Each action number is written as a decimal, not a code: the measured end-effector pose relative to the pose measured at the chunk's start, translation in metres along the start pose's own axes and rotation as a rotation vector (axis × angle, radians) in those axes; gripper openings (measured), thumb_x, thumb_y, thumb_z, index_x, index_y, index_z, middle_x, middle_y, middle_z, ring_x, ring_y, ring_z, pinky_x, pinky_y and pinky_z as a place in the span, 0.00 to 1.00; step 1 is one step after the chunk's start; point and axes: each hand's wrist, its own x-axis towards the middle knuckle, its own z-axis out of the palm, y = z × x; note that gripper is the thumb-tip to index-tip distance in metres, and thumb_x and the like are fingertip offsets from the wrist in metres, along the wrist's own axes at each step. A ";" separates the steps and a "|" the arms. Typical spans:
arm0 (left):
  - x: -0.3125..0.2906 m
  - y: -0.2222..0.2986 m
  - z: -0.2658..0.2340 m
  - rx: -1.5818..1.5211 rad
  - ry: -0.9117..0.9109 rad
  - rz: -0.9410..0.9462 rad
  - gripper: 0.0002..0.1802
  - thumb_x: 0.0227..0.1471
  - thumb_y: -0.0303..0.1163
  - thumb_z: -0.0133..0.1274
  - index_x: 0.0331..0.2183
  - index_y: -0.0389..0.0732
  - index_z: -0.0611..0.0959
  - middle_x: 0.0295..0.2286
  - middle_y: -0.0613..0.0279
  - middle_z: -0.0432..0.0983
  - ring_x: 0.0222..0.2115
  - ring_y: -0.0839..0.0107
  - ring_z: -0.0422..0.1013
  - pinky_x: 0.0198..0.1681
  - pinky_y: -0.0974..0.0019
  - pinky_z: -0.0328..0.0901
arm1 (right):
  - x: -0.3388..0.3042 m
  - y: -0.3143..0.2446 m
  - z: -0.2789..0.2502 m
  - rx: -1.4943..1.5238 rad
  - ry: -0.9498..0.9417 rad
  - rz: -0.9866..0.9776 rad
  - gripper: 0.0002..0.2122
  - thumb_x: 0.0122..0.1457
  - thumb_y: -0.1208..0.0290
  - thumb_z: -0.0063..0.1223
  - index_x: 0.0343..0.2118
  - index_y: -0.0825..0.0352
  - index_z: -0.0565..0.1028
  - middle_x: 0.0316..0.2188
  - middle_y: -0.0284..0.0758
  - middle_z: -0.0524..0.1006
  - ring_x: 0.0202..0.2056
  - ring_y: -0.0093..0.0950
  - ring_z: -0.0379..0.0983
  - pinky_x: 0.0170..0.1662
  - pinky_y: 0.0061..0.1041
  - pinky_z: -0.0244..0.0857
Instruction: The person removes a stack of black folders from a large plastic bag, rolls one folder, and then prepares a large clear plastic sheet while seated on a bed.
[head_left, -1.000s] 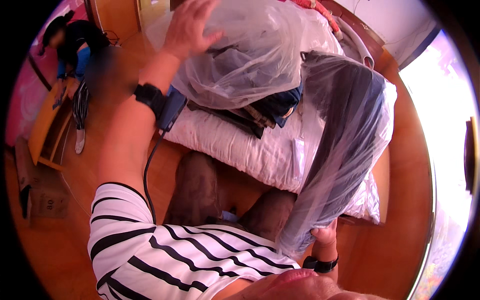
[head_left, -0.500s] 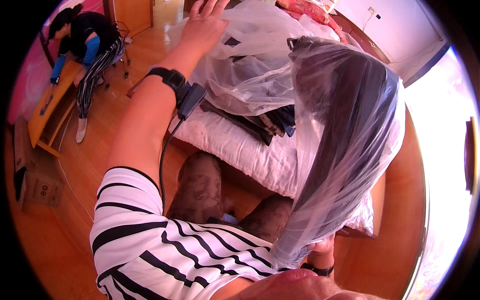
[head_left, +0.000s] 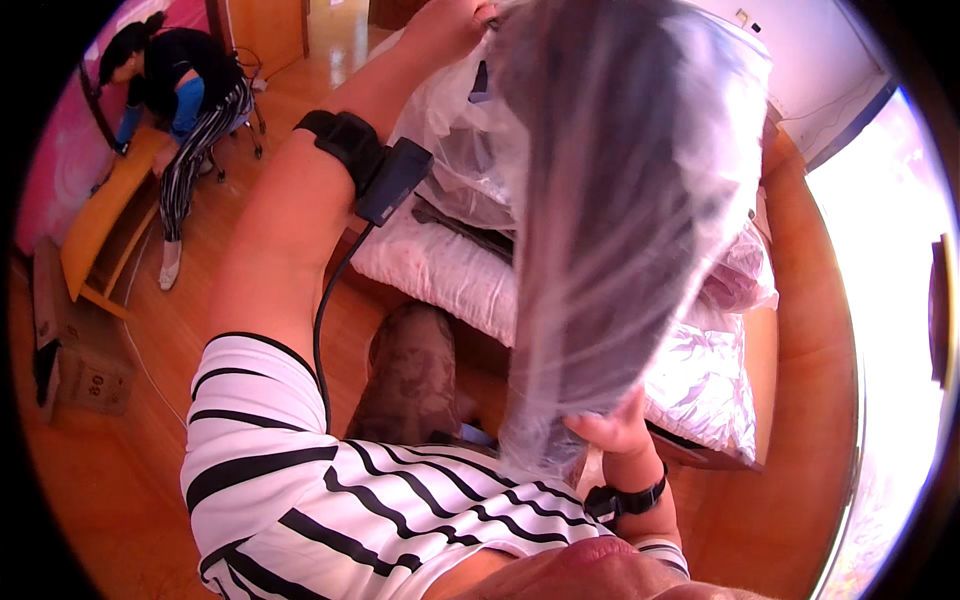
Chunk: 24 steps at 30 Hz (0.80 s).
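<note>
A long dark garment (head_left: 600,200) in a clear plastic cover hangs in front of me, running from the top of the view down to my chest. My left hand (head_left: 462,25) is stretched far forward, its fingers closed at the cover's upper left corner and partly cut off by the view's edge. Lower down, my right hand (head_left: 612,425) grips the cover's bottom end, thumb on the near side and its other fingers mostly hidden. The cover is slightly smeared by motion.
Behind the garment stands a bed with a white quilted cover (head_left: 440,255), bearing more clear plastic (head_left: 455,160) and folded dark clothes (head_left: 465,228). At the far left another person (head_left: 190,100) bends over a yellow wooden desk (head_left: 110,210). A cardboard box (head_left: 95,380) lies on the wooden floor.
The covered garment has swung left and up, away from the right side of the bed. My left hand, spread before, has closed on its upper corner. My right hand has risen.
</note>
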 end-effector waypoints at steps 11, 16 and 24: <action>0.017 -0.041 -0.023 -0.379 0.019 -0.118 0.15 0.61 0.36 0.47 0.32 0.35 0.81 0.19 0.61 0.74 0.21 0.71 0.70 0.26 0.64 0.66 | 0.042 0.042 0.026 -0.241 0.204 0.133 0.27 0.45 0.77 0.67 0.51 0.72 0.70 0.42 0.38 0.79 0.45 0.27 0.74 0.52 0.28 0.65; 0.021 -0.009 -0.017 -0.141 -0.043 0.011 0.10 0.54 0.33 0.52 0.33 0.35 0.81 0.23 0.54 0.77 0.25 0.61 0.74 0.30 0.58 0.68 | 0.039 0.051 0.022 -0.387 0.217 0.174 0.30 0.46 0.74 0.66 0.53 0.72 0.68 0.41 0.43 0.80 0.44 0.35 0.78 0.49 0.31 0.68; 0.037 -0.012 -0.012 0.163 -0.120 0.242 0.15 0.47 0.34 0.57 0.39 0.40 0.85 0.28 0.42 0.79 0.35 0.46 0.77 0.39 0.50 0.70 | 0.059 0.012 0.025 -0.727 0.096 0.140 0.37 0.46 0.73 0.66 0.61 0.70 0.64 0.37 0.49 0.80 0.41 0.47 0.79 0.43 0.35 0.72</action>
